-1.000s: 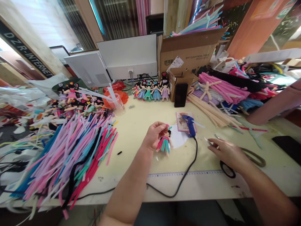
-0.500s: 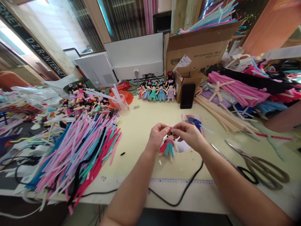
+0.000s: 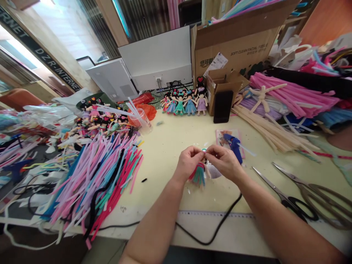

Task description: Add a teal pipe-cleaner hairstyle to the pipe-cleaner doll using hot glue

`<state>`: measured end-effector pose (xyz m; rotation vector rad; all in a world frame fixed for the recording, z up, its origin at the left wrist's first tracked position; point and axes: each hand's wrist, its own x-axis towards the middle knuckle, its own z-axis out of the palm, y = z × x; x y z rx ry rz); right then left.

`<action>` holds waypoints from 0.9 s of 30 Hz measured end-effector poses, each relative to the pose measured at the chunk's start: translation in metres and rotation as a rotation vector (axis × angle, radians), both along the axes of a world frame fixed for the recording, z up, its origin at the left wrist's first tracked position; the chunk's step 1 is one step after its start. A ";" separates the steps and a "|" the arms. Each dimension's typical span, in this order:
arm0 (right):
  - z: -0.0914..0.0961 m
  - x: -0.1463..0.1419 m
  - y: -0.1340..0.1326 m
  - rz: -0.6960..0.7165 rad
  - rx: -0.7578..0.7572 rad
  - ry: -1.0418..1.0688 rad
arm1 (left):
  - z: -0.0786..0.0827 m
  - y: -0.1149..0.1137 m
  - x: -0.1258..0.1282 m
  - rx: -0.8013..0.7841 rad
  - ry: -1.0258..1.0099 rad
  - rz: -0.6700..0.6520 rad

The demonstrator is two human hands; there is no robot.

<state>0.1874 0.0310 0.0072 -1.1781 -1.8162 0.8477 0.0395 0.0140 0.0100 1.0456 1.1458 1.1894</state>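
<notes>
A small pipe-cleaner doll [image 3: 198, 175] with a red, teal and blue striped skirt is at the middle of the table, its head mostly hidden by my fingers. My left hand [image 3: 189, 162] pinches at the top of the head, fingers closed. From the other side my right hand [image 3: 224, 161] also pinches there, its fingertips almost meeting the left ones. Both appear to be on the doll's head or hair trim; the exact small piece between them is hidden. Just beyond my right hand, a blue glue gun [image 3: 233, 146] lies on a picture card.
Two pairs of scissors [image 3: 286, 200] lie at right. A black cable [image 3: 217, 231] and a ruler [image 3: 198, 213] run along the front edge. Pipe cleaners [image 3: 93, 179] heap at left. Finished dolls [image 3: 180, 103] stand behind, beside a phone [image 3: 222, 106] and cardboard box [image 3: 233, 55].
The view has shifted slightly, and both hands remain pinched at the doll's head. A pink bit seen between the fingertips earlier is now harder to make out.
</notes>
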 end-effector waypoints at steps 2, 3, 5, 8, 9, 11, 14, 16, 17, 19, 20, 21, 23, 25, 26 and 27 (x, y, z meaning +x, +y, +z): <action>0.000 -0.001 0.000 0.023 -0.069 0.090 | 0.000 0.001 -0.001 -0.009 -0.029 -0.017; 0.000 -0.002 0.000 0.036 -0.137 0.161 | 0.000 0.001 -0.002 -0.013 -0.040 -0.020; 0.000 -0.004 0.000 0.039 -0.293 0.311 | 0.000 0.002 -0.004 -0.014 -0.044 -0.006; 0.002 -0.006 0.002 -0.006 -0.485 0.449 | -0.001 0.004 -0.006 -0.002 -0.033 0.049; 0.003 -0.006 0.002 -0.020 -0.518 0.476 | -0.001 0.004 -0.006 0.000 -0.036 0.063; 0.005 -0.007 0.002 -0.024 -0.540 0.502 | -0.002 0.004 -0.006 -0.008 -0.044 0.072; 0.006 -0.009 0.000 0.002 -0.486 0.475 | -0.003 0.004 -0.005 -0.034 -0.053 0.039; 0.005 -0.009 -0.001 0.012 -0.438 0.459 | -0.003 0.003 -0.005 -0.046 -0.064 0.010; 0.004 -0.009 -0.002 0.017 -0.417 0.459 | -0.002 0.003 -0.005 -0.050 -0.072 0.000; 0.000 -0.009 -0.001 0.035 -0.387 0.464 | -0.001 0.003 -0.005 -0.051 -0.085 -0.004; -0.002 -0.008 -0.001 0.045 -0.379 0.466 | -0.001 0.003 -0.005 -0.054 -0.086 -0.005; -0.003 -0.008 -0.001 0.048 -0.374 0.470 | 0.000 0.003 -0.005 -0.057 -0.082 -0.005; -0.005 -0.008 0.000 0.042 -0.378 0.480 | 0.000 0.004 -0.006 -0.055 -0.059 -0.009; -0.005 -0.009 0.000 0.025 -0.417 0.488 | -0.001 0.004 -0.007 -0.040 -0.033 -0.004; -0.005 -0.010 -0.001 0.020 -0.445 0.491 | -0.001 0.005 -0.007 -0.029 -0.021 0.008; -0.005 -0.010 -0.001 0.020 -0.474 0.495 | -0.001 0.005 -0.007 -0.019 -0.010 0.023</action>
